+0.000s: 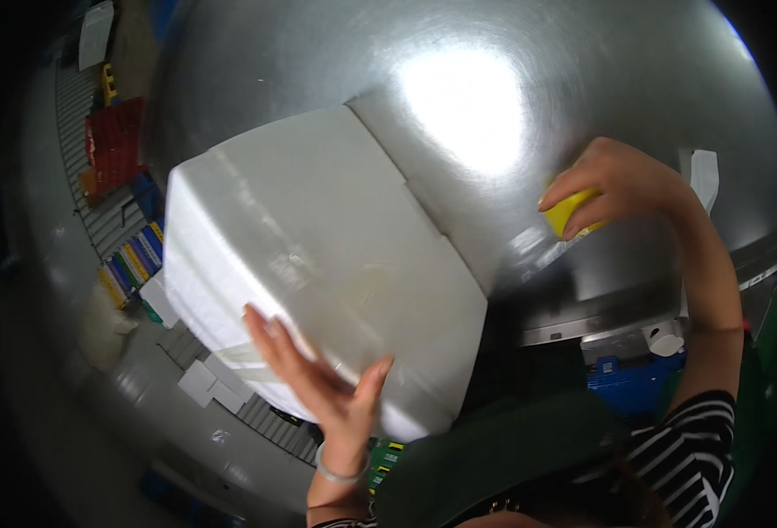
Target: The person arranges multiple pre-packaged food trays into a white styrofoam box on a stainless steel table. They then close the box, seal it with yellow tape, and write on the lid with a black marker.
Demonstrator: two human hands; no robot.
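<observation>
A large white box (335, 231), with strips of clear tape across it, rests tilted at the near edge of a shiny metal table (283, 59). My left hand (322, 376) lies against the box's near left edge, fingers spread, a light bangle at the wrist. To the right of the box, my right hand (612, 185) is closed around a yellow object (569, 211), perhaps a tape roll or dispenser. Its far side is hidden by my fingers. A shiny clear strip (533, 247), like tape, shows on the table just below it.
A white paper strip (705, 175) lies beyond my right wrist. Under the table's near edge is a blue crate (632, 383) beside a white roll (664, 338). At left, a roller conveyor (75, 119) carries a red container (116, 145), colourful items (134, 261) and white boxes (213, 383).
</observation>
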